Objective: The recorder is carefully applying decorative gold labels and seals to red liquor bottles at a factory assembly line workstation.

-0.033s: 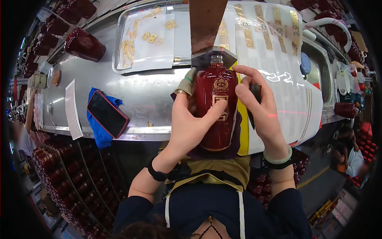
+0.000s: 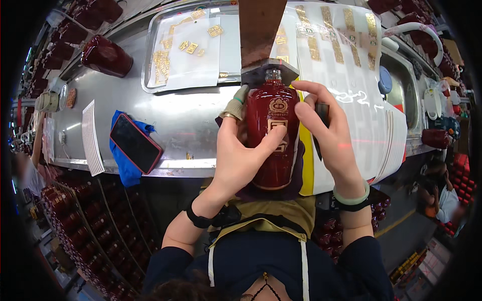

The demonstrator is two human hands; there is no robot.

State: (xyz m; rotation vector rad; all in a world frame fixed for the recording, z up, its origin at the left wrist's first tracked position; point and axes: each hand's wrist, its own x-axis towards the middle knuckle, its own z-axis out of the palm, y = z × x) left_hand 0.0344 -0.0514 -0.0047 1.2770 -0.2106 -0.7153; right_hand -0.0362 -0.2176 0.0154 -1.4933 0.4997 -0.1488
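Currently, step: by my reading, gold characters are being pressed flat onto the bottle's face.
Clock: centred on the bottle, twelve pointing away from the person.
Apron: khaki apron (image 2: 261, 216) at six o'clock, nearest the body.
Bottle: dark red bottle (image 2: 271, 168) lies between the two hands, face up, neck toward twelve, an ornate gold emblem (image 2: 278, 106) above the gold characters (image 2: 282, 147).
Left hand: the left hand (image 2: 238, 155) wraps the nine o'clock side, its thumb laid over the gold characters, other fingers around the flank, one of them in a beige cover (image 2: 233, 108).
Right hand: the right hand (image 2: 334, 130) is curled at three o'clock around a slim dark tool (image 2: 323, 116); index finger and thumb stand apart by the bottle's shoulder, contact unclear.
Next move: seems to call for even thumb pressure over both characters, no sideways drag, and a steady bottle.
Phone: dark phone (image 2: 135, 143) on a blue cloth (image 2: 129, 173), nine o'clock.
Holder: grey angled block (image 2: 251, 76) at the bottle's neck, twelve.
Tray: metal tray (image 2: 146, 75) at eleven, carrying loose gold pieces (image 2: 161, 67).
Sheets: gold-lettered strips (image 2: 350, 37) on clear sheeting, one o'clock.
Second bottle: another red bottle (image 2: 107, 56), ten o'clock, farther off.
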